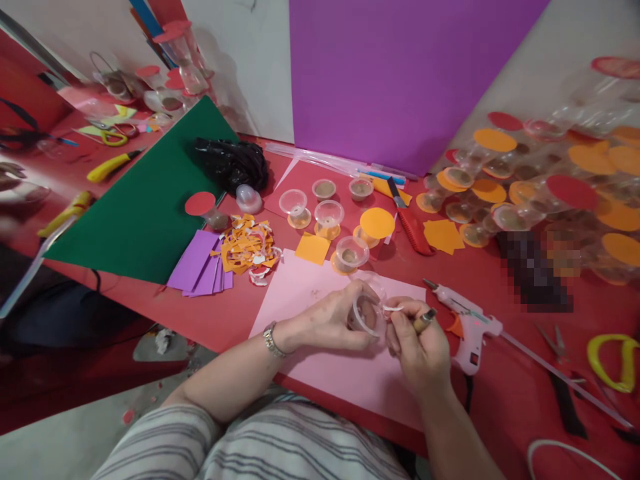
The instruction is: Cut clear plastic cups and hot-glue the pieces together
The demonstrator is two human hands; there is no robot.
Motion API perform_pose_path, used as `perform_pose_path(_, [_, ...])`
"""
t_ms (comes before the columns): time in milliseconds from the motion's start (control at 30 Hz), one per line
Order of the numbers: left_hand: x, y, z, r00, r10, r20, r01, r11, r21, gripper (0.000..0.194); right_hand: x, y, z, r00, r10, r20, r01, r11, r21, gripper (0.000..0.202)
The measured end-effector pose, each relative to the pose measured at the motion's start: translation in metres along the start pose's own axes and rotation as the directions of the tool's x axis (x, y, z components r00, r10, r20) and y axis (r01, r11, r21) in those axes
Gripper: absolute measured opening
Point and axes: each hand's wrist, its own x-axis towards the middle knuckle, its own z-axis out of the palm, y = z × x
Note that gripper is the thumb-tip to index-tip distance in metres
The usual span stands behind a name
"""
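My left hand is wrapped round a clear plastic cup, whose open rim tilts toward me over a pink sheet. Close against the cup's other end, my right hand is closed on a slim gold-brown pen-like tool; its exact kind is unclear. A thin white strip shows at the right fingertips. Beyond my hands stand several small clear cups on orange discs, some joined base to base. An orange paper square lies at the sheet's far edge.
On the right lie a glue gun, a red cutter, scissors and many cup pieces with orange discs. Leftward are paper scraps, purple cards, a black plastic bag and a green board.
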Motion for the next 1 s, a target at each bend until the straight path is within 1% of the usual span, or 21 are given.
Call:
perform_pose_path(33, [0.0,0.0,0.0,1.0,0.013,0.003,-0.013,1.0,0.01,0.035,0.0,0.0,0.0,0.998,0.068,0.013,-0.069,0.994,0.082,0.016])
perform_pose_path(100, [0.0,0.001,-0.001,0.999,0.032,0.016,-0.032,0.999,0.024,0.036,0.002,0.001,0.0,0.992,0.122,0.041,-0.128,0.974,0.19,0.02])
perform_pose_path(167, [0.0,0.002,-0.002,1.0,0.029,0.012,-0.029,0.999,0.033,0.035,0.004,0.002,-0.001,0.991,0.122,0.062,-0.133,0.966,0.222,0.023])
perform_pose_path(267, [0.0,0.003,-0.002,1.0,-0.015,-0.014,0.016,0.999,0.05,0.034,0.007,0.005,-0.004,0.995,0.095,0.03,-0.099,0.976,0.194,0.022])
perform_pose_path(333, [0.0,0.003,-0.002,0.999,-0.041,-0.035,0.043,0.998,0.051,0.035,0.007,0.005,-0.006,0.999,0.044,0.018,-0.046,0.989,0.144,0.021])
perform_pose_path(433, [0.001,0.002,-0.001,0.997,-0.05,-0.056,0.052,0.998,0.034,0.034,0.008,0.005,-0.008,0.998,-0.042,0.054,0.043,0.999,-0.003,0.017])
perform_pose_path(533, [0.001,0.001,-0.001,0.998,-0.025,-0.053,0.027,0.999,0.033,0.034,0.008,0.002,-0.007,0.985,-0.167,0.037,0.171,0.968,-0.185,0.01])
perform_pose_path(600, [0.001,0.001,-0.001,0.999,-0.017,-0.05,0.019,0.999,0.046,0.035,0.008,-0.001,-0.005,0.956,-0.292,0.01,0.281,0.912,-0.298,0.009])
perform_pose_path(667, [0.0,0.001,-0.001,0.999,-0.021,-0.038,0.022,0.999,0.045,0.037,0.008,-0.004,-0.002,0.913,-0.407,0.005,0.375,0.837,-0.398,0.011])
perform_pose_path(733, [0.0,0.001,-0.001,0.999,-0.027,-0.023,0.028,0.999,0.035,0.038,0.008,-0.006,0.001,0.876,-0.483,0.005,0.43,0.775,-0.463,0.011])
perform_pose_path(767, [0.0,0.001,-0.001,1.0,-0.027,-0.015,0.028,0.999,0.033,0.038,0.007,-0.006,0.001,0.865,-0.502,0.003,0.442,0.758,-0.481,0.011])
perform_pose_path(833, [0.0,0.002,0.0,1.0,-0.019,-0.005,0.019,0.999,0.03,0.036,0.006,-0.007,0.002,0.864,-0.504,-0.005,0.437,0.755,-0.488,0.011])
perform_pose_path(900, [-0.001,0.002,0.0,1.0,0.0,0.005,0.0,1.0,0.021,0.034,0.005,-0.005,0.001,0.892,-0.451,-0.024,0.39,0.797,-0.462,0.01])
perform_pose_path(933, [-0.001,0.002,0.0,1.0,0.011,0.014,-0.011,1.0,0.015,0.034,0.004,-0.004,0.0,0.916,-0.399,-0.036,0.347,0.836,-0.426,0.01])
perform_pose_path(1000, [-0.001,0.003,-0.001,0.999,0.03,0.035,-0.03,1.0,0.008,0.034,0.003,0.0,-0.003,0.969,-0.242,-0.052,0.217,0.93,-0.298,0.011])
